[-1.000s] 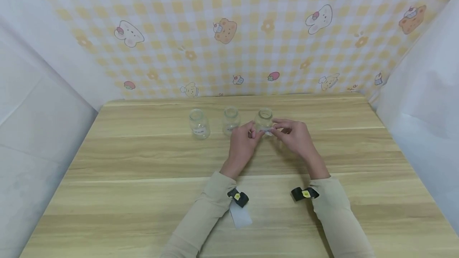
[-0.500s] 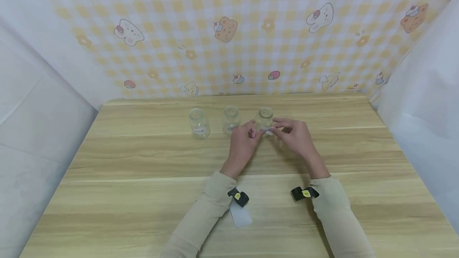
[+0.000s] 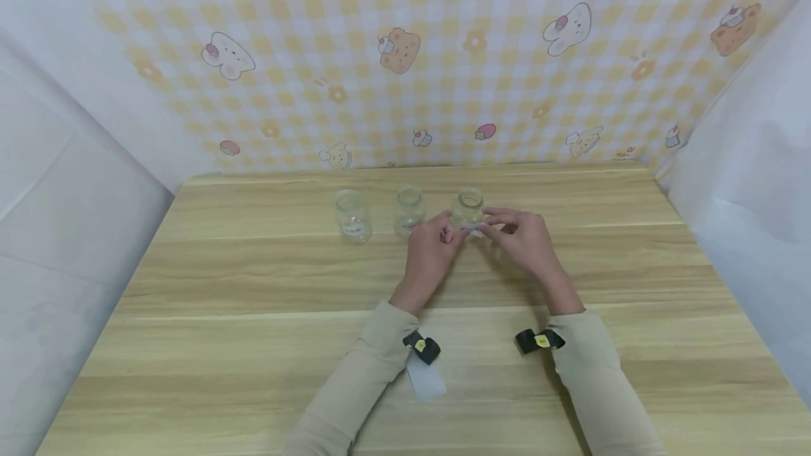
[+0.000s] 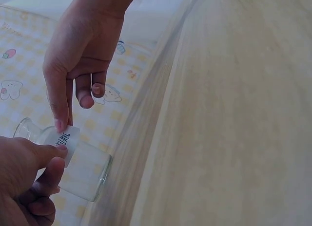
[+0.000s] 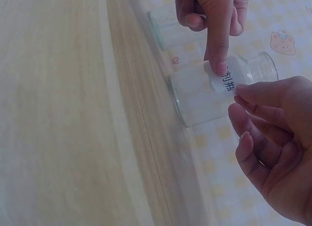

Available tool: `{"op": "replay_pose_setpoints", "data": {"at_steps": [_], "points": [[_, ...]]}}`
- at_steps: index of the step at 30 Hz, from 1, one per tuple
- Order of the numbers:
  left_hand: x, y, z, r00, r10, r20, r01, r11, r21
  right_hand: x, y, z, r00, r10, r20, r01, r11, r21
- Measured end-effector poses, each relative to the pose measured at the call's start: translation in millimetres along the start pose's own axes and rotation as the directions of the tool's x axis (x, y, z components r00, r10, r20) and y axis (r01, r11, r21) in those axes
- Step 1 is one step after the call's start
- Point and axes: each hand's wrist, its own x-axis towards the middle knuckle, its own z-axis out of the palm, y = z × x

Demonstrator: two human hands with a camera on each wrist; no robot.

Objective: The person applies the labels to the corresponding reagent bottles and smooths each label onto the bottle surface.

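Note:
A clear glass jar stands upright at the back of the table, between the two hands. On its front lies a small white label with dark handwriting; one edge looks lifted in the head view. My left hand holds the label's left part, its thumb on the writing and the other fingers curled beside the jar. My right hand pinches the label's right end with thumb and forefinger, seen closely in the right wrist view. The fingertips cover parts of the label.
Two more glass jars stand to the left: a middle one close by my left hand, and a far-left labelled one. A pale paper slip lies by my left forearm. A checked cloth hangs behind the table.
Both hands stay at the jar with almost no movement; the fingertips shift only slightly at the label. The head view tilts a little.

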Motion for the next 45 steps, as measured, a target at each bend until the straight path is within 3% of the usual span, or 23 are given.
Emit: {"op": "replay_pose_setpoints", "data": {"at_steps": [17,45], "points": [[0.8,0.3,-0.5,0.999,-0.032,0.033,0.031,0.999,0.006,-0.8,-1.4,-1.1,1.000,0.004,0.001,-0.004,0.999,0.034],[0.8,2.4,-1.3,1.000,-0.002,0.025,0.002,1.000,0.014,-1.3,-2.1,-2.2,1.000,0.025,0.014,-0.026,0.998,0.061]]}}
